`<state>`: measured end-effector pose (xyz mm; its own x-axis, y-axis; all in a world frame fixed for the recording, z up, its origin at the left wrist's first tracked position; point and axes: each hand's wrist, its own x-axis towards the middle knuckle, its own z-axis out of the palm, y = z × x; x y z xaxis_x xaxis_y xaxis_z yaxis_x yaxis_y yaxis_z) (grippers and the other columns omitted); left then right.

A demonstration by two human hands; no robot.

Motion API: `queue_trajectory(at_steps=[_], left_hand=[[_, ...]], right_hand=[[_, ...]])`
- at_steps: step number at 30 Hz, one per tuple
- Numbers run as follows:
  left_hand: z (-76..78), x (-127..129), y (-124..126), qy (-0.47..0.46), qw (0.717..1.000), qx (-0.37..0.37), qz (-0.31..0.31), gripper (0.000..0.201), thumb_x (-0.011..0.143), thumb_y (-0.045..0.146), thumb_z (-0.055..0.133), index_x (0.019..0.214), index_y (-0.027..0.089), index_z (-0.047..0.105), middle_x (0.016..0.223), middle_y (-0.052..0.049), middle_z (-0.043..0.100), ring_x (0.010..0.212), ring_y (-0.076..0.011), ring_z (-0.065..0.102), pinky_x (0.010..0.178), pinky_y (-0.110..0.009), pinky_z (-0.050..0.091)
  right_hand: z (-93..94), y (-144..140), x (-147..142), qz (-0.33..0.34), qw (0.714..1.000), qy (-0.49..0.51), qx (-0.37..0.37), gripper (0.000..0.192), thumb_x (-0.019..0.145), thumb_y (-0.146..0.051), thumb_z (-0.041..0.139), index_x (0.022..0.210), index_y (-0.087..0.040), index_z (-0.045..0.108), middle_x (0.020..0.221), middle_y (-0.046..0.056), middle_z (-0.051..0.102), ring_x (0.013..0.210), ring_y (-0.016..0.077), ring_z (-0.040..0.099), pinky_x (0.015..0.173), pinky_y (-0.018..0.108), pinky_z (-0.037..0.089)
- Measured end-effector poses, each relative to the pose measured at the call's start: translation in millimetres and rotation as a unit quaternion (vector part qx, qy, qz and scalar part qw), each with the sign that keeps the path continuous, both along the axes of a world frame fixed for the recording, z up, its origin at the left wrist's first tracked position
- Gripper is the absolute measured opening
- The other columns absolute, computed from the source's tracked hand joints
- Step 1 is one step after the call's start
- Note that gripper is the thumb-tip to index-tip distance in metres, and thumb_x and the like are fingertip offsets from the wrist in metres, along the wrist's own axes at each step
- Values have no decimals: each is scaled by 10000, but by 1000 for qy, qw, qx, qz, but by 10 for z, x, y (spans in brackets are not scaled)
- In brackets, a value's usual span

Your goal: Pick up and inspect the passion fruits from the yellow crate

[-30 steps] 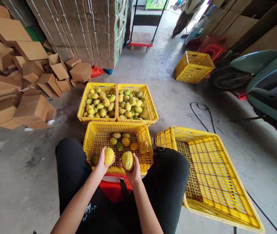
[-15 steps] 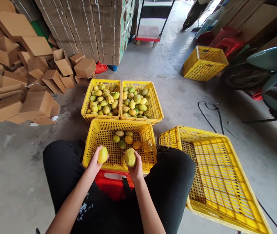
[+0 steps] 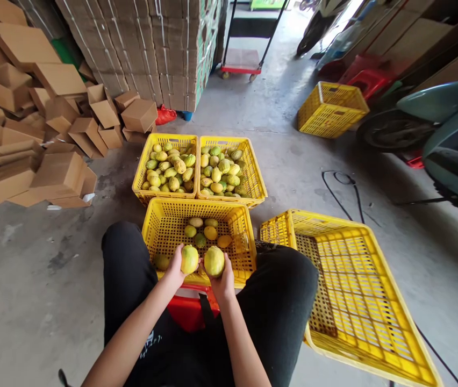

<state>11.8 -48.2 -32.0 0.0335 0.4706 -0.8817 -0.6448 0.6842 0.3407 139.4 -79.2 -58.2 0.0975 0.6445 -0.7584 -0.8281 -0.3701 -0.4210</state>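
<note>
My left hand (image 3: 178,266) is closed around a yellow-green papaya (image 3: 189,259). Close beside it, my right hand (image 3: 224,277) grips another papaya (image 3: 214,262), paler and bumpy. Both fruits are held side by side over the front of a yellow plastic crate (image 3: 148,226) between my knees. Several papayas (image 3: 210,233), green to orange-yellow, lie on that crate's floor toward the back and right. One more papaya (image 3: 161,262) sits at the front left, partly behind my left wrist. My fingers under the fruits are mostly hidden.
Behind stand two crates full of papayas, a left one (image 3: 136,185) and a right one (image 3: 258,177). A tipped yellow crate (image 3: 366,279) lies by my right knee. Cardboard boxes (image 3: 57,174) heap at left. A trolley (image 3: 241,60), another crate (image 3: 329,110) and a scooter (image 3: 455,134) are farther off.
My left hand has moved right with its papaya, close to my right hand. My left knee has shifted inward. The papaya at the crate's front left has come into view.
</note>
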Motion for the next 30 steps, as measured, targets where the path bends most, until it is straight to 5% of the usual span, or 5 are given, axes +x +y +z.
queue_trajectory(at_steps=[8, 14, 24, 30], left_hand=[[163, 117, -29, 32, 997, 69, 0, 247, 761, 239, 832, 875, 151, 631, 833, -49, 663, 719, -151, 666, 741, -333, 611], [264, -119, -24, 45, 999, -2, 25, 119, 897, 245, 680, 877, 154, 605, 801, -49, 661, 680, -162, 660, 699, -367, 629], [226, -370, -39, 21, 999, -46, 21, 336, 1030, 380, 409, 931, 120, 596, 699, -86, 670, 587, -191, 685, 539, -297, 577], [211, -277, -49, 71, 996, 39, -23, 225, 853, 314, 740, 881, 165, 574, 727, -38, 670, 548, -144, 648, 513, -251, 553]], right_hand=[[-16, -76, 12, -30, 994, -92, 58, 361, 670, -456, 803, 960, -264, 706, 934, 4, 735, 910, 205, 691, 735, 294, 576], [-68, -27, -22, -4, 999, -27, 25, 389, 691, -516, 739, 926, -212, 676, 846, 34, 736, 746, 230, 704, 655, 342, 579], [-130, 20, -71, -22, 998, -42, -32, 305, 724, -463, 697, 921, -234, 655, 829, -12, 738, 752, 185, 698, 618, 284, 571], [23, 3, -74, -5, 1000, -11, 17, 418, 622, -479, 841, 903, -228, 661, 886, -1, 730, 754, 201, 699, 702, 346, 610]])
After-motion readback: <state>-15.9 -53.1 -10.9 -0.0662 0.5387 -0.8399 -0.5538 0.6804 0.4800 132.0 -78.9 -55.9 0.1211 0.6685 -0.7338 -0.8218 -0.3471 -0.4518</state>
